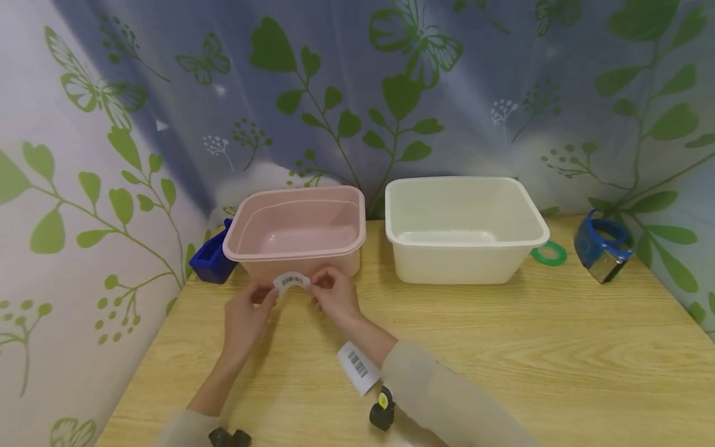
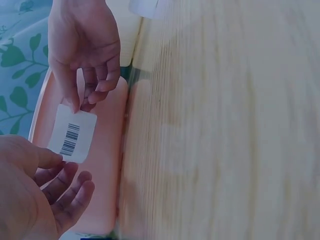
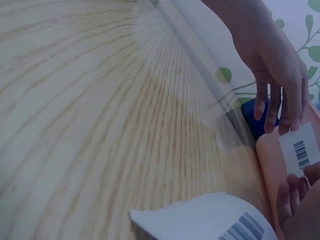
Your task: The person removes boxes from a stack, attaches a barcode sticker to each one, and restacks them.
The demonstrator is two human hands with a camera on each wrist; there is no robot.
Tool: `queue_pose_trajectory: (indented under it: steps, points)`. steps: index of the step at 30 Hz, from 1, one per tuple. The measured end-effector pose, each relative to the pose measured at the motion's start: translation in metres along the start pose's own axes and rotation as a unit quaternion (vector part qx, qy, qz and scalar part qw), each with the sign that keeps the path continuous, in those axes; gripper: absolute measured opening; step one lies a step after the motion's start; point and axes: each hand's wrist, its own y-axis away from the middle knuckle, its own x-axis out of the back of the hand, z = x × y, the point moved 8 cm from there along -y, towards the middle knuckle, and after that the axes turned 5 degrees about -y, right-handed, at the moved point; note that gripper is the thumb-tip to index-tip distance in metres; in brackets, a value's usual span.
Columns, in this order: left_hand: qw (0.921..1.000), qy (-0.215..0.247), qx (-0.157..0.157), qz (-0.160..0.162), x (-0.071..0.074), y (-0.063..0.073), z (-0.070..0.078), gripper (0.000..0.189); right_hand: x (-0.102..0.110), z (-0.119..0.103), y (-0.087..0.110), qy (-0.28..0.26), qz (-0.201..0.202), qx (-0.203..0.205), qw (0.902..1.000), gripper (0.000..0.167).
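A white barcode label [image 1: 292,280] bows upward between both hands, just in front of the pink bin [image 1: 301,264]. My left hand [image 1: 246,316] pinches its left end between thumb and finger. Its right end is pinched by my right hand [image 1: 337,298]. In the left wrist view the label [image 2: 75,131] faces up with its black bars showing, close over the bin's pink wall [image 2: 102,185]. A second barcode label [image 1: 357,367], curled, lies on the table beside my right forearm; the right wrist view shows part of this curled label [image 3: 200,217] at the bottom.
A white bin [image 1: 452,264] stands right of the pink one. Behind it on the right are a green tape roll [image 1: 549,253] and a blue tape dispenser [image 1: 600,245]. A dark blue holder [image 1: 214,261] sits left of the pink bin. A patterned curtain [image 1: 335,93] hangs behind the wooden table [image 1: 530,347].
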Motion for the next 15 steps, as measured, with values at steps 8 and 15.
queue_pose_trajectory:
  steps: [8, 15]
  points:
    - [0.9998, 0.012, 0.015, -0.003, -0.0052, -0.0051, 0.0001, 0.011, 0.0022, 0.0022, -0.0049, 0.024, 0.032, 0.001, 0.9992, 0.009]
    - [0.9997, 0.021, 0.012, 0.002, -0.0076, -0.0083, 0.0005, 0.013, 0.0036, 0.0031, -0.0066, 0.04, 0.039, 0.008, 0.9984, 0.005]
